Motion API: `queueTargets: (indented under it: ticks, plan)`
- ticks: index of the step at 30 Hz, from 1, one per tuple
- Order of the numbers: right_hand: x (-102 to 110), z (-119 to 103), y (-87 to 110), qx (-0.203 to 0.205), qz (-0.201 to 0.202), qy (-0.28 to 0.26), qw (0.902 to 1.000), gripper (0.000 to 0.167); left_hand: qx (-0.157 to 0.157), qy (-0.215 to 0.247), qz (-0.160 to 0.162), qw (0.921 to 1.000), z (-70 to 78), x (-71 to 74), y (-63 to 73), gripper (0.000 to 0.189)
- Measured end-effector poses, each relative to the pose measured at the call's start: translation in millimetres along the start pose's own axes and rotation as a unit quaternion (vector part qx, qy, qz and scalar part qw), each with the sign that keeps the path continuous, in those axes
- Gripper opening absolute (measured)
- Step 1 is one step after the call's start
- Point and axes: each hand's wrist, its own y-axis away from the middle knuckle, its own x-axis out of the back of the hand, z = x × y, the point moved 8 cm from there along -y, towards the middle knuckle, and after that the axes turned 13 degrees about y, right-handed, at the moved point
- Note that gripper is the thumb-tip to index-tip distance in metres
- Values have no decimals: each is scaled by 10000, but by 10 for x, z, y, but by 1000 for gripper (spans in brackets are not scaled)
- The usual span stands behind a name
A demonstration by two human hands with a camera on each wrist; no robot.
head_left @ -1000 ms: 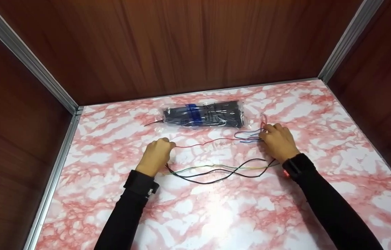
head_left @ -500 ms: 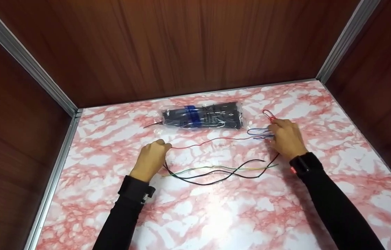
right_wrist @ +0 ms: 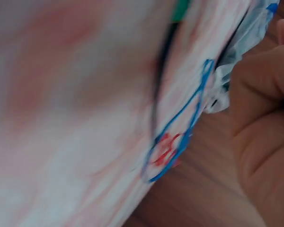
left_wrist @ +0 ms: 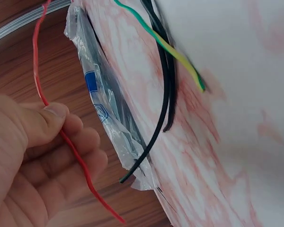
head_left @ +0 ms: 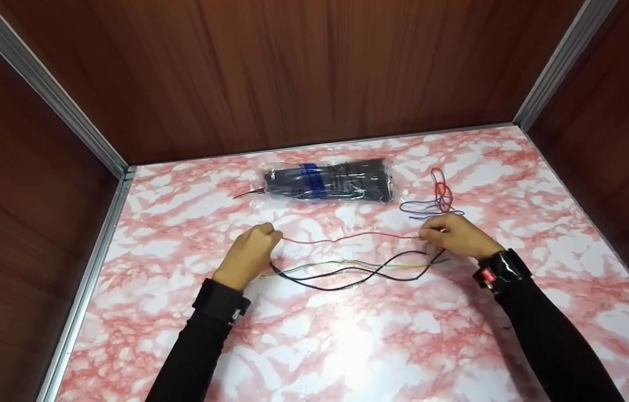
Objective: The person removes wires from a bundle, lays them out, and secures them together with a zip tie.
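– what is held?
– the left hand [head_left: 250, 254] pinches a thin red wire [left_wrist: 36, 66] near its end, and the right hand [head_left: 457, 234] pinches it also; it spans between them (a little wavy).
– and on the pink-and-white marbled table [head_left: 348, 346]?
– two black wires [left_wrist: 165, 80] and one green-and-yellow wire [left_wrist: 173, 51] lie close by.

the held wire [left_wrist: 75, 153] is plain red, the coil [head_left: 444, 195] red too, and the looped wire [right_wrist: 182, 142] blue. the crossed wires [left_wrist: 165, 85] are black; the striped wire [left_wrist: 173, 51] runs green and yellow. the clear bag [head_left: 342, 181] has a blue band [head_left: 313, 178] over black contents. the surface [head_left: 392, 346] is white, marbled pinkish red; the wall [head_left: 303, 72] is dark reddish-brown wood grain; the sleeves [head_left: 186, 352] are black.
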Motion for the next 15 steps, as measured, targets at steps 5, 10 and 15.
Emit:
queueTargets:
  ticks: [5,10,15]
  plan:
    - [44,115,169,63,-128,-675,9976,16,-71,127,-104,9998,-41,17,46,29]
    - [43,169,286,43,-403,-1100,9931,23,-25,181,-17,9998,-76,16,76,20]
    - [54,144,363,332,-266,-1203,9918,23,-154,22,-83,9998,-101,-28,102,17]
